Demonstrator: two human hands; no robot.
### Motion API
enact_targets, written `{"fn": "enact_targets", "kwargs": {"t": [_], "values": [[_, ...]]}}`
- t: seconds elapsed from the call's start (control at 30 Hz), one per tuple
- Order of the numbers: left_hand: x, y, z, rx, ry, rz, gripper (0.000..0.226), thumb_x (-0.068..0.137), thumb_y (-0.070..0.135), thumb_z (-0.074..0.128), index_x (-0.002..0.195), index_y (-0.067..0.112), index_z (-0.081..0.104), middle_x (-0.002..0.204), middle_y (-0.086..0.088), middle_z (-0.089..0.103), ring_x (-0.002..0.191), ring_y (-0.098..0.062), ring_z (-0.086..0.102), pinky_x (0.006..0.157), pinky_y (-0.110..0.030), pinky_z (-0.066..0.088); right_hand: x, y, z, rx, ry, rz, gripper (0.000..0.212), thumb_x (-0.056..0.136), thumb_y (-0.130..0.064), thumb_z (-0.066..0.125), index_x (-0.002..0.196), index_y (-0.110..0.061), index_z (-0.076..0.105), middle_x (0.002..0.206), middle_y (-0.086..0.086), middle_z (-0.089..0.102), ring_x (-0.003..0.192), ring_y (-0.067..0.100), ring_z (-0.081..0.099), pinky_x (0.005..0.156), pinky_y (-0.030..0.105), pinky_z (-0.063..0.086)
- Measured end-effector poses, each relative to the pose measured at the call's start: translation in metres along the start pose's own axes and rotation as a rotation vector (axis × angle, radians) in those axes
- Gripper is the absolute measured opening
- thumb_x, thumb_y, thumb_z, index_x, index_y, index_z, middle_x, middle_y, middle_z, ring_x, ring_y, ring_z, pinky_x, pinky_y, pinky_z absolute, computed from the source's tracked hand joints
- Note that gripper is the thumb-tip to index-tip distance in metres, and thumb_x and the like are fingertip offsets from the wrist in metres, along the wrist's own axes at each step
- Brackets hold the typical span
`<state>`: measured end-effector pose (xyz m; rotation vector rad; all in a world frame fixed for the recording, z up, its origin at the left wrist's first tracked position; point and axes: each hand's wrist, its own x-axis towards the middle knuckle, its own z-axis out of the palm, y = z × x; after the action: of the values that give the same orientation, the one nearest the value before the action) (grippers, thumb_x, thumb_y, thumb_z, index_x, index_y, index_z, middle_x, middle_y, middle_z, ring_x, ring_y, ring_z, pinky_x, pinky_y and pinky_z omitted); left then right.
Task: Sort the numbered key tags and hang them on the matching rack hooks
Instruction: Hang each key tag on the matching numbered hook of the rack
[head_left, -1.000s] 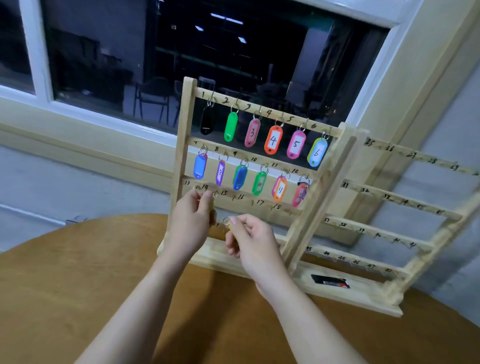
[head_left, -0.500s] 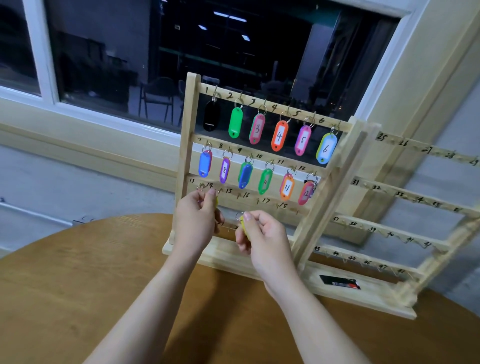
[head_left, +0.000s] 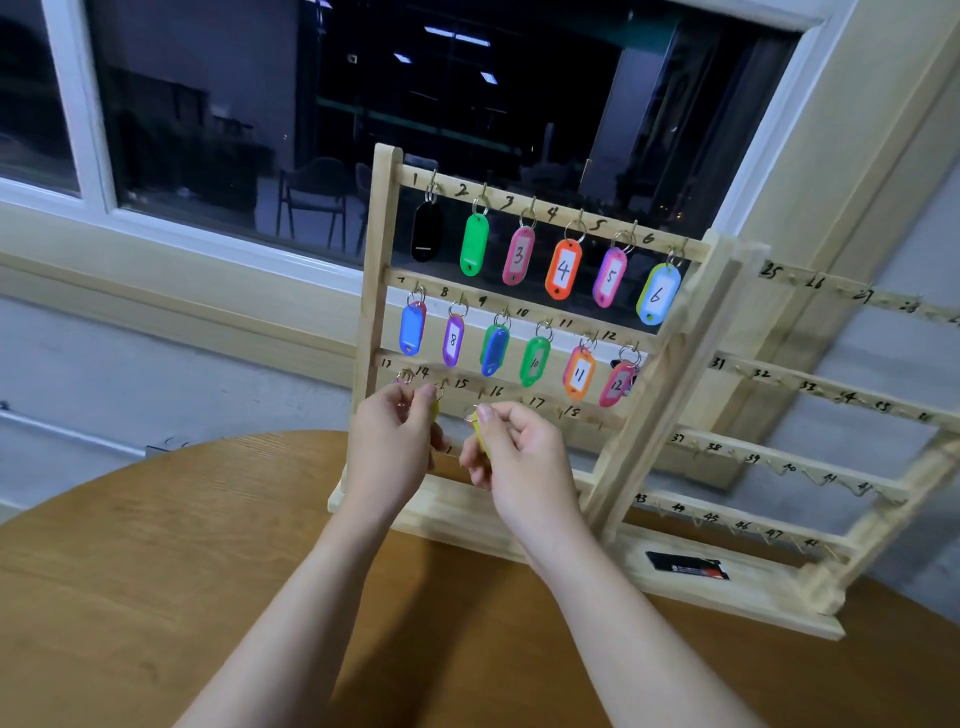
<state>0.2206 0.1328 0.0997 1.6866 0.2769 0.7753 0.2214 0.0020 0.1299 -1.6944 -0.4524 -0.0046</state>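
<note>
Wooden key rack (head_left: 382, 322): standing upright on round wooden table (head_left: 156, 571), in front of dark window (head_left: 363, 104); second numbered panel angling off to the right.

Top rail, hooks 1 to 6: carrying black tag (head_left: 427, 232), green tag (head_left: 474, 246), pink tag 3 (head_left: 518, 256), orange tag 4 (head_left: 563, 269), purple tag 5 (head_left: 610, 277), yellow-green tag 6 (head_left: 658, 294).

Second rail, hooks 7 to 12: carrying blue tag (head_left: 412, 329), purple tag 8 (head_left: 453, 340), blue-green tag (head_left: 494, 349), green tag 10 (head_left: 535, 361), orange tag 11 (head_left: 578, 373), pink tag 12 (head_left: 616, 384).

Left hand (head_left: 389, 449): reaching up from lower centre, forearm rising steeply, back of hand facing the camera; fingers curling, thumb and forefinger pinching a yellow tag (head_left: 434, 410) just below the third rail near hooks 13 and 14. Metal ring (head_left: 404, 376) showing just above the knuckles at hook 13; whether hanging on the hook, cannot tell.

Right hand (head_left: 519, 457): reaching in from lower right, wrist bending slightly inward, fingers curling; thumb and forefinger pinching a second yellow tag (head_left: 479, 434) with its ring at the top, hovering just under hooks 15 and 16, close beside the left hand.

Black card (head_left: 685, 565): lying flat on the rack's base board, right side.
</note>
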Motion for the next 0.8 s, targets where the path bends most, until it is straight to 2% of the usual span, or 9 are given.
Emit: {"fn": "enact_targets", "kwargs": {"t": [0.13,0.27,0.4,0.47,0.57,0.7,0.8], "values": [[0.005,0.003,-0.027,-0.043,-0.214,0.011,0.033,0.103,0.023,0.056,0.078,0.002,0.056,0.060,-0.007,0.067,0.043,-0.015,0.050,0.042,-0.018,0.036,0.011,-0.007,0.015,0.021,0.020,0.014,0.025,0.107,-0.018,0.049,0.087,-0.010,0.061,0.055,-0.002,0.065,0.044,0.012,0.048,0.048,0.021,0.040],[0.011,0.002,-0.047,-0.053,-0.338,-0.014,0.025,0.102,0.018,0.058,0.079,0.008,0.062,0.062,-0.001,0.067,0.049,-0.013,0.050,0.045,-0.015,0.038,0.016,-0.012,0.027,0.078,0.053,0.014,0.026,0.108,-0.015,0.047,0.091,-0.001,0.061,0.054,0.002,0.064,0.039,0.011,0.053,0.042,0.018,0.040],[0.018,-0.003,-0.057,0.008,-0.379,-0.013,0.024,0.100,0.020,0.061,0.085,0.002,0.065,0.069,-0.005,0.071,0.054,-0.014,0.056,0.049,-0.020,0.039,0.019,-0.012,0.039,0.094,0.106,0.050,0.028,0.107,-0.018,0.048,0.088,-0.003,0.062,0.065,0.015,0.068,0.038,0.016,0.055,0.037,0.016,0.035],[0.019,-0.004,-0.060,0.032,-0.409,-0.014,0.024,0.101,0.020,0.060,0.088,0.001,0.067,0.075,-0.008,0.074,0.056,-0.013,0.059,0.052,-0.021,0.041,0.022,-0.009,0.044,0.055,0.142,0.046,0.030,0.107,-0.021,0.049,0.088,-0.002,0.063,0.066,0.011,0.070,0.041,0.022,0.059,0.037,0.017,0.035],[0.019,-0.003,-0.063,0.045,-0.431,0.007,0.021,0.101,0.014,0.059,0.087,0.002,0.067,0.075,-0.007,0.075,0.057,-0.010,0.059,0.054,-0.015,0.042,0.025,-0.007,0.049,-0.017,0.193,0.023,0.035,0.106,-0.024,0.049,0.083,-0.003,0.063,0.064,0.006,0.072,0.044,0.029,0.064,0.040,0.021,0.039],[0.019,-0.002,-0.065,0.026,-0.431,0.018,0.019,0.100,0.012,0.059,0.088,-0.001,0.067,0.073,-0.006,0.074,0.058,-0.008,0.057,0.055,-0.011,0.042,0.021,-0.007,0.051,-0.070,0.223,0.012,0.036,0.107,-0.024,0.049,0.081,-0.004,0.064,0.061,0.008,0.071,0.041,0.026,0.063,0.040,0.024,0.044],[0.020,-0.003,-0.067,0.028,-0.424,0.020,0.018,0.100,0.012,0.060,0.088,0.001,0.068,0.073,-0.004,0.073,0.058,-0.007,0.057,0.056,-0.012,0.042,0.019,-0.004,0.050,-0.129,0.223,0.025,0.038,0.107,-0.026,0.047,0.079,-0.007,0.064,0.059,0.003,0.071,0.039,0.023,0.060,0.048,0.031,0.048]]}}
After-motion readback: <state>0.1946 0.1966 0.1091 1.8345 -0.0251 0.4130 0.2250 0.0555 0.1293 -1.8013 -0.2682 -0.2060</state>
